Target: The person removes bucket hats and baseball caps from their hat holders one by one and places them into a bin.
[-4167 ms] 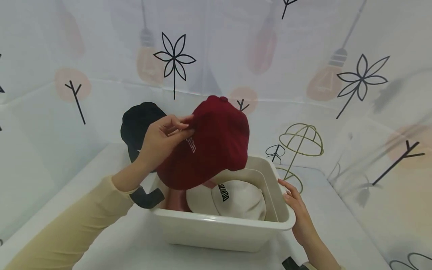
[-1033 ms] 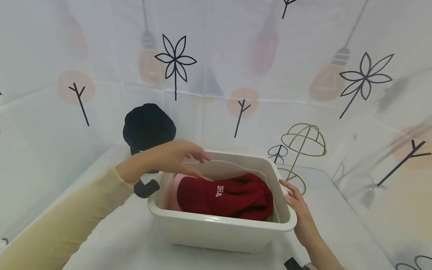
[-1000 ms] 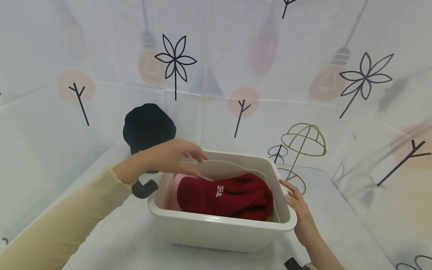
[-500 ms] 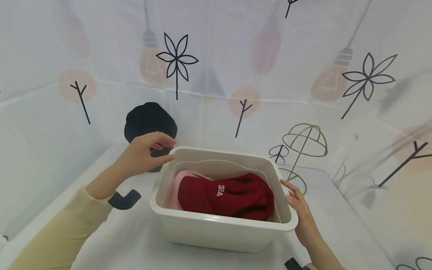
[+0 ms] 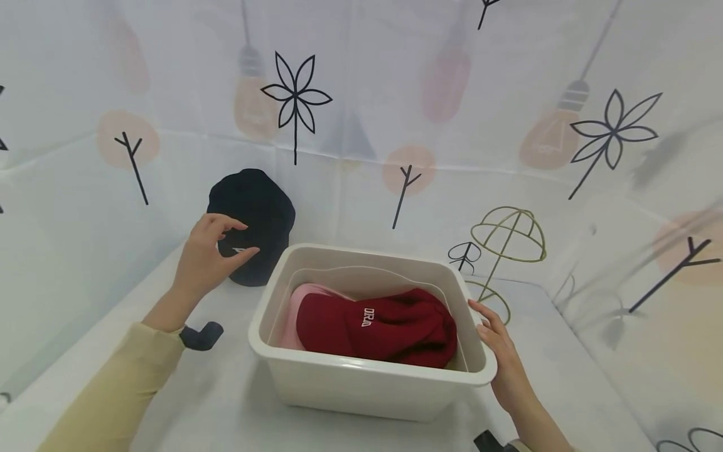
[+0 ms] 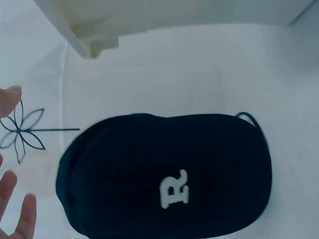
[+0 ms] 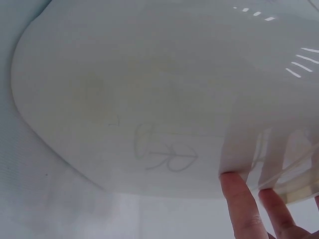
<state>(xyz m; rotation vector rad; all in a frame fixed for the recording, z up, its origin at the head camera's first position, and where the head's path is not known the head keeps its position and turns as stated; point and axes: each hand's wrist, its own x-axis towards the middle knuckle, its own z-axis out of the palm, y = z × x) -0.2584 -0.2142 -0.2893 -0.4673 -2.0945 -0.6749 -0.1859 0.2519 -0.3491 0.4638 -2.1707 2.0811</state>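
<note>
A dark navy baseball cap (image 5: 260, 213) with a white letter R stands upright at the back left, beside the bin; the left wrist view shows the cap (image 6: 114, 179) large. My left hand (image 5: 204, 254) is just in front of it, thumb and fingers spread apart, nothing between them. My right hand (image 5: 503, 355) touches the right side of the white plastic bin (image 5: 361, 389), its fingertips against the outer wall under the rim in the right wrist view. Inside the bin lies a dark red cap (image 5: 390, 329) with white lettering, on top of a pink cap (image 5: 295, 314).
A gold wire cap stand (image 5: 503, 245) is behind the bin to the right. All this sits on a white-covered table (image 5: 214, 402), with a printed cloth backdrop (image 5: 361, 81) behind and at the sides.
The red cap, earlier held up by my left hand over a white cap, now lies in the bin. My left hand has moved left from above the bin to the navy cap. My right hand stays.
</note>
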